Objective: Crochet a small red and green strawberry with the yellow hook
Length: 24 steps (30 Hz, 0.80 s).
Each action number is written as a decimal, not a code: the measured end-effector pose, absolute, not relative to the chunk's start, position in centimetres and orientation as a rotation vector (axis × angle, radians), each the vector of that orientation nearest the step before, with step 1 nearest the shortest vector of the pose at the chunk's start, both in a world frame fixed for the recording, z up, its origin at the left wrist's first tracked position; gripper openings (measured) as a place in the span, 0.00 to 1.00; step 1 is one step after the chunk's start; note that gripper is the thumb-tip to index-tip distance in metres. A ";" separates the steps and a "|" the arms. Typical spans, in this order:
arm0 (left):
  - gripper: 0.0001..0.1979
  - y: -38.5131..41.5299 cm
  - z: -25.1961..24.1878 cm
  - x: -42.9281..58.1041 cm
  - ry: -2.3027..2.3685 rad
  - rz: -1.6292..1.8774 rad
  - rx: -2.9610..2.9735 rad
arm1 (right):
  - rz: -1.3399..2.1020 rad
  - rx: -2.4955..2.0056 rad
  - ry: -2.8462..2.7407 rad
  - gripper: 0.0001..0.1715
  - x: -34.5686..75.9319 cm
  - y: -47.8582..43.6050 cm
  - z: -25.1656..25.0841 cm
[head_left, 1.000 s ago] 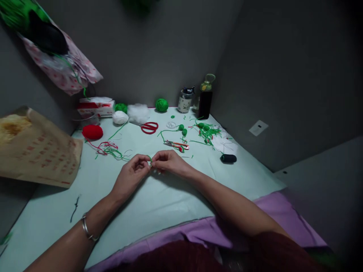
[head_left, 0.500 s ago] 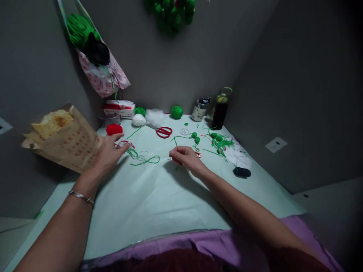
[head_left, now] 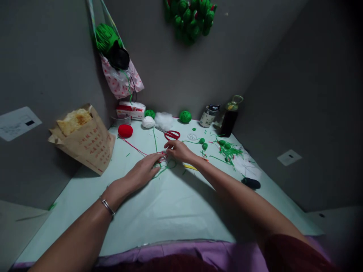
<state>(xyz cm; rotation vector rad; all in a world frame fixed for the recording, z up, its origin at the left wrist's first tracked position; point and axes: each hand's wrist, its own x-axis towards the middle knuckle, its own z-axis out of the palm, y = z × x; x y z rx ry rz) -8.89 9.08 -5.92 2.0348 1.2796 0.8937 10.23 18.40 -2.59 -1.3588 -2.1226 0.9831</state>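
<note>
My left hand (head_left: 143, 169) lies low over the table, its fingers closed on a loose tangle of red, white and green yarn (head_left: 163, 162). Just right of it is my right hand (head_left: 180, 151), fingers bent and pinched at the upper edge of the same tangle; the exact strand is too small to make out. A red strand runs from the tangle to a red yarn ball (head_left: 125, 130). Below my right wrist lies a thin yellow stick (head_left: 190, 166), partly covered by the forearm. Red-handled scissors (head_left: 172, 135) rest just beyond my hands.
At the back stand a white yarn ball (head_left: 148, 122), white stuffing (head_left: 163, 121), a green ball (head_left: 185, 116), a tin (head_left: 208, 117) and a bottle (head_left: 230, 118). Green scraps (head_left: 231, 149) and a dark roll (head_left: 251, 183) lie right. A paper food bag (head_left: 87, 147) stands left.
Both hands have come together at the yarn tangle, which has moved right. The red ball's strand is now stretched out. A yellow stick now shows on the table. The view has shifted left.
</note>
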 end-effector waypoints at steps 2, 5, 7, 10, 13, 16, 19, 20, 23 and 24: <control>0.19 9.2 -5.2 -9.3 1.318 0.919 1.994 | 0.954 -1.396 -2.183 0.07 9.8 18.6 -3.2; 0.14 9.3 -4.6 -9.6 1.352 0.964 1.931 | 0.972 -1.414 -2.233 0.17 8.9 18.6 -4.2; 0.11 9.4 -4.5 -9.6 1.372 1.014 1.882 | 1.006 -1.399 -2.217 0.19 8.5 18.6 -4.6; 0.13 9.8 -4.6 -9.7 1.411 1.120 1.783 | 1.093 -1.326 -2.119 0.12 8.0 18.7 -4.5; 0.20 10.2 -5.0 -9.8 1.393 1.187 1.677 | 1.247 -1.191 -1.982 0.11 7.8 18.4 -3.3; 0.19 10.6 -5.4 -9.9 1.339 1.166 1.638 | 1.426 -1.054 -1.846 0.17 8.0 17.6 -1.6; 0.12 11.0 -5.8 -10.4 1.380 1.116 1.675 | 1.546 -0.974 -1.670 0.23 9.1 17.0 0.3; 0.11 11.1 -6.0 -10.8 1.413 1.098 1.694 | 1.563 -0.959 -1.603 0.24 9.6 17.0 1.0; 0.11 11.7 -6.3 -12.1 1.526 1.040 1.747 | 1.566 -0.912 -1.435 0.23 11.5 17.1 2.6; 0.13 11.9 -6.5 -12.6 1.563 1.022 1.760 | 1.560 -0.897 -1.390 0.23 12.3 17.1 3.1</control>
